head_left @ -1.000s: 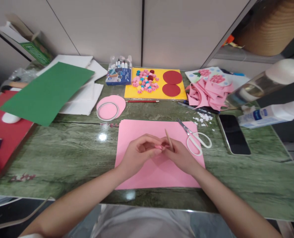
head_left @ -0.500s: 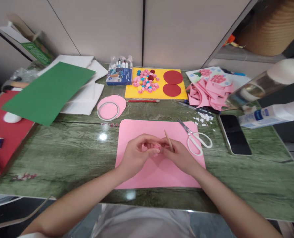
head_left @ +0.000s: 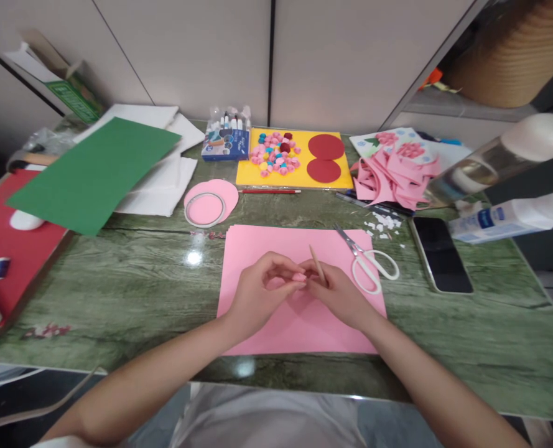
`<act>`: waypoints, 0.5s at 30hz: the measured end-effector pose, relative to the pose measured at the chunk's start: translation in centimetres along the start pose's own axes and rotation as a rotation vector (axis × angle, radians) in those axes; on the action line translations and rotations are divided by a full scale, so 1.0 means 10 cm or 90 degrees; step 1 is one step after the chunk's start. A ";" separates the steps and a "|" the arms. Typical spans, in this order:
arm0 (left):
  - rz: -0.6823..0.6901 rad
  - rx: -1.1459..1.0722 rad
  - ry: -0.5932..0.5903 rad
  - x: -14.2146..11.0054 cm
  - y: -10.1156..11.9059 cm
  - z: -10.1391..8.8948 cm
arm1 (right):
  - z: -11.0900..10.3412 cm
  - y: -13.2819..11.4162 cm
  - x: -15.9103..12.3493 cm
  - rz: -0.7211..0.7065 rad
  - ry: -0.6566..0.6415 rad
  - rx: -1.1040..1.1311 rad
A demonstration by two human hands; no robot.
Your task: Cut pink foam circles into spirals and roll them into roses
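My left hand [head_left: 262, 289] pinches a small pink paper roll [head_left: 298, 277] between thumb and fingertips, above a stack of pink paper [head_left: 257, 339]. Touching or almost touching the same roll are the fingertips of my right hand [head_left: 334, 289]. A thin wooden stick [head_left: 317, 262] rises out of the right hand, held between its fingers. The roll's far side is covered by the fingers. White-handled scissors [head_left: 364, 261] lie partly spread on the paper's upper right corner, just beyond my right hand.
Behind lies a yellow sheet [head_left: 299, 182] with several small coloured paper rolls [head_left: 276, 152] and two red circles [head_left: 325, 147]. Pink paper strips [head_left: 395, 177], a phone [head_left: 441, 255] and a white bottle [head_left: 509, 218] are at right. Green paper [head_left: 96, 174] and red board [head_left: 24, 261] are left.
The fingers of my left hand have shifted slightly, so the pink roll shows more between the fingertips. My right hand and the stick have stayed nearly in place.
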State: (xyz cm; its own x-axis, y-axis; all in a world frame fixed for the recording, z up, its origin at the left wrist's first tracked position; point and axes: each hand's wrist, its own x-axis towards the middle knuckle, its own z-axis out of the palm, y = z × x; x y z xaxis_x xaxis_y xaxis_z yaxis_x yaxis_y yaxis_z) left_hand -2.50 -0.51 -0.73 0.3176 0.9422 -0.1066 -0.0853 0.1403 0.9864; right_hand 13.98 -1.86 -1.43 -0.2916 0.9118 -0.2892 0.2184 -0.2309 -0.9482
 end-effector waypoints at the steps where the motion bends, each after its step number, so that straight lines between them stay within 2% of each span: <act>1: -0.001 -0.001 -0.006 0.00 0.00 0.00 | 0.00 0.00 0.00 0.000 0.001 0.000; 7: 0.068 0.036 -0.022 0.03 0.02 -0.03 | 0.00 -0.01 0.00 0.011 0.010 -0.018; 15: 0.061 0.128 0.018 0.04 -0.01 -0.06 | 0.00 0.00 0.00 0.014 0.011 -0.026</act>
State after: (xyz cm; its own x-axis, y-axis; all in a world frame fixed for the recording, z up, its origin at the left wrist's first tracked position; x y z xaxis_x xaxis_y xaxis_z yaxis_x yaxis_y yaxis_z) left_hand -2.96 -0.01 -0.91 0.2904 0.9568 -0.0117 0.0772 -0.0113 0.9969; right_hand 13.95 -1.82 -1.40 -0.2705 0.9122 -0.3077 0.2631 -0.2374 -0.9351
